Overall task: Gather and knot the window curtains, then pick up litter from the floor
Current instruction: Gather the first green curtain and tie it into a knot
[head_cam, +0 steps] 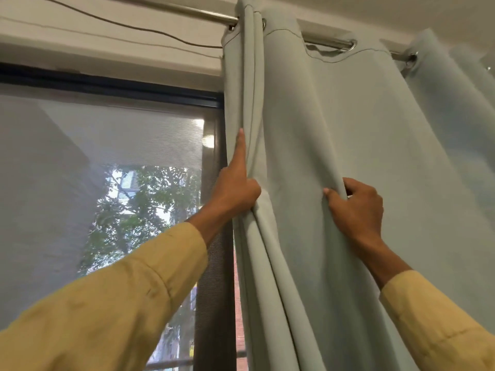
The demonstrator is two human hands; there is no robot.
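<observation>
Below the curtain rod (329,43), the left hand (237,190) grips the pale eyelet curtain's (334,135) edge, forefinger extended; the right hand (357,207) clutches a fold.

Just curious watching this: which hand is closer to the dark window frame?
Left. The left hand grips the curtain at its edge, right beside the dark window frame, forefinger pointing up. The right hand pinches a fold farther right, away from it.
</observation>
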